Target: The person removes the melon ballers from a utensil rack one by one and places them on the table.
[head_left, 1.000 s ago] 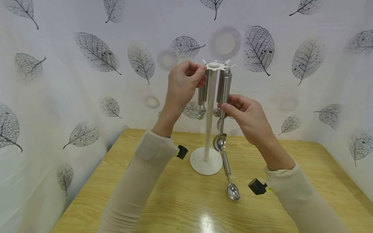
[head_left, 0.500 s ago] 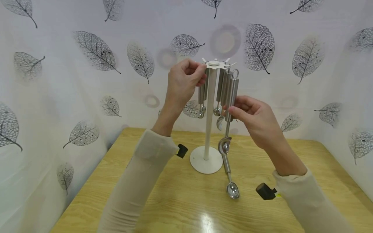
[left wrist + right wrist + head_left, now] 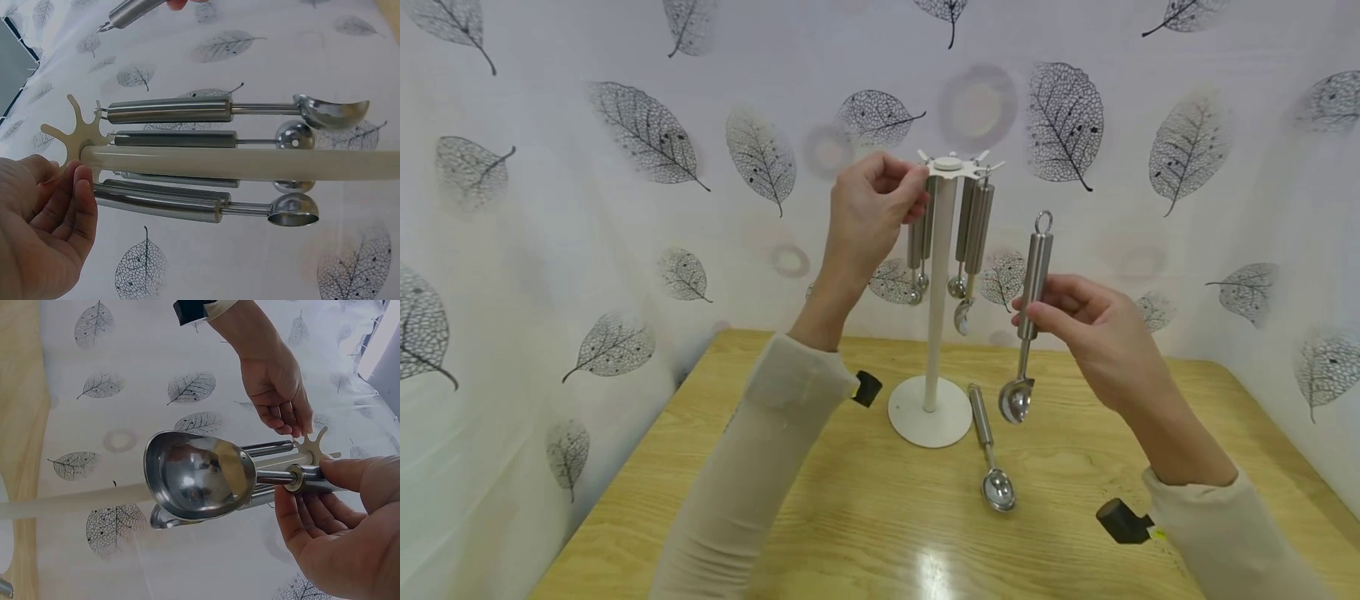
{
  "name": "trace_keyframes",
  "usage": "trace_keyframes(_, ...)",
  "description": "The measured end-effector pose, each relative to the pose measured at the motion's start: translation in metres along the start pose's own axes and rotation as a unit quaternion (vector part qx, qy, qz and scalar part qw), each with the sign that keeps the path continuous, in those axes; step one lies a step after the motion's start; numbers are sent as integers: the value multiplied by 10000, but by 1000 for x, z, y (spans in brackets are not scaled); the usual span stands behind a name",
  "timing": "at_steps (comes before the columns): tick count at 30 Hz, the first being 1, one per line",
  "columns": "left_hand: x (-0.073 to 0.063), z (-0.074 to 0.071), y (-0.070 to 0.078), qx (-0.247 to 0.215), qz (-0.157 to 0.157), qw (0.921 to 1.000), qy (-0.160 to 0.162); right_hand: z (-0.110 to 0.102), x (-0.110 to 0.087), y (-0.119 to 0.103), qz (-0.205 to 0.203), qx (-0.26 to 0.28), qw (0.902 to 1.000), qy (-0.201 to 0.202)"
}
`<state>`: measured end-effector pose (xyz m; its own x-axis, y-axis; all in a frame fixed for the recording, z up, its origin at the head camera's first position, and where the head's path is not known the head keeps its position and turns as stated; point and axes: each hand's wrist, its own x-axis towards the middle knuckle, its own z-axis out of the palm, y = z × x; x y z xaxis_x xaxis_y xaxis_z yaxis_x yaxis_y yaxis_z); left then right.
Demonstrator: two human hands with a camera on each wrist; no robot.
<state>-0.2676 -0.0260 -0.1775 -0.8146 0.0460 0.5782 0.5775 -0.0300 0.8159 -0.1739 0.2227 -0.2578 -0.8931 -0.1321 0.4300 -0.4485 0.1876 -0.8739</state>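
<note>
A white stand (image 3: 936, 333) with a round base and a star-shaped hook top rises from the table. My left hand (image 3: 872, 200) pinches the edge of that hook top (image 3: 78, 134). To the right of the stand, my right hand (image 3: 1101, 342) grips a steel ice cream scoop (image 3: 1037, 258) by its handle, ring end up and bowl down. The bowl of this scoop (image 3: 194, 475) fills the middle of the right wrist view. Several other steel scoops (image 3: 169, 111) hang from the hooks. Another scoop (image 3: 997, 490) lies on the table in front of the base.
The wooden table (image 3: 850, 517) extends around the stand. Behind it hangs a pale cloth (image 3: 865, 50) printed with grey leaves. Small black devices (image 3: 1123, 521) are attached at both wrists.
My right hand has taken its scoop off the stand and carried it right and slightly down. The left hand has kept its place at the hook top.
</note>
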Motion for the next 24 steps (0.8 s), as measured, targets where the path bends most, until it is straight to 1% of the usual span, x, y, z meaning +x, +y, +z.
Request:
trace_keyframes(3,-1,1,0,-1,-6,10000,-18,-7,-7,7,68,-371,9993,21)
trace_keyframes(6,-1,1,0,-17,-7,10000,-22,-13,-13,14,131,-538,9985,14)
trace_keyframes(9,-1,1,-1,-12,30,10000,-16,-20,-20,21,193,-501,9986,-32)
trace_keyframes(10,-1,1,-1,-35,0,10000,-12,-21,-22,23,234,-426,9988,-47)
trace_keyframes(13,0,0,-1,-30,3,10000,-21,-26,-29,30,421,-367,9984,-92)
trace_keyframes(20,0,-1,-1,-120,-28,9999,24,-33,-42,42,724,-861,9936,-74)
trace_keyframes(22,0,0,-1,-125,-32,9999,15,-34,-44,45,782,-848,9933,-75)
trace_keyframes(24,0,0,-1,-113,-26,9999,6,-35,-46,49,817,-648,9945,-84)
